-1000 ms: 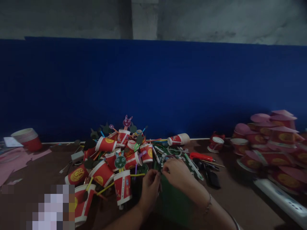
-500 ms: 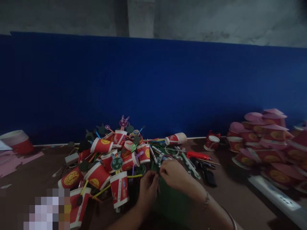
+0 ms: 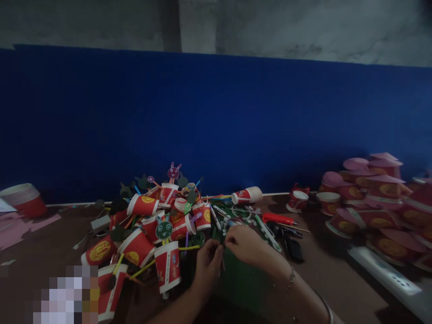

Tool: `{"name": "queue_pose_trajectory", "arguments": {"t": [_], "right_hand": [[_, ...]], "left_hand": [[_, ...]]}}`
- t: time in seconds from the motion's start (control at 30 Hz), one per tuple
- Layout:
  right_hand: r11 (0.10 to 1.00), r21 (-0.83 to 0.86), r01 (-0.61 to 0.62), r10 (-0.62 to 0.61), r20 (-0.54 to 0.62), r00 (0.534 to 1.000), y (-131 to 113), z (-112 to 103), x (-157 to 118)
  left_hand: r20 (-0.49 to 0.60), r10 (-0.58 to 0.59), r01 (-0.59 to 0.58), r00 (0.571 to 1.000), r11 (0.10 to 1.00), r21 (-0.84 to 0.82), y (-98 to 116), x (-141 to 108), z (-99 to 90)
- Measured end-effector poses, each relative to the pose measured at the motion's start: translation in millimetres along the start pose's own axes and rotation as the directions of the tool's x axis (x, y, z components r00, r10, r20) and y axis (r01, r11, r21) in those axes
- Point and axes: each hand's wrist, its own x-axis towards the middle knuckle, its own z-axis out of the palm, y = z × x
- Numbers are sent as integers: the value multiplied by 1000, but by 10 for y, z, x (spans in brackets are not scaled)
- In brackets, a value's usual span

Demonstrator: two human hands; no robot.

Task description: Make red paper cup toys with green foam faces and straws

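Nested cups (image 3: 25, 200) stand near the back left edge of the table (image 3: 327, 270); a cup (image 3: 169, 272) topped by a green rabbit (image 3: 164, 230) leans beside the left hand (image 3: 208, 261), narrowed like the right hand (image 3: 243, 243) above a green sheet (image 3: 239, 285), any held item indiscernible.

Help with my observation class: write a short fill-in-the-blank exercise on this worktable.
1. The panel behind the table is coloured ____.
2. The rabbit face above the cup beside the left hand is coloured ____.
3. The chain bracelet is worn on the person's ____ wrist.
4. The cup stack at the far left has its mouth facing ____.

Missing words: blue; green; right; up.
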Motion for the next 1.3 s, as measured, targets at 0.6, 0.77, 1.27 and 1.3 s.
{"name": "queue_pose_trajectory", "arguments": {"t": [0.6,0.77,1.27,1.3], "right_hand": [[998,51,23,-19,-83,996,44,52,35],[975,222,7,-1,-27,1000,132,50,65],[957,288,23,-1,-76,997,162,28,36],[959,282,23,-1,-79,997,164,36,35]], "left_hand": [[88,9,-10,996,1000,11,-28,34,-32],[83,-14,19,996,999,-50,21,22,-27],[75,-99,111,992,981,-161,165,-28,20],[72,-102,112,992,982,-150,175,-27,24]]}}
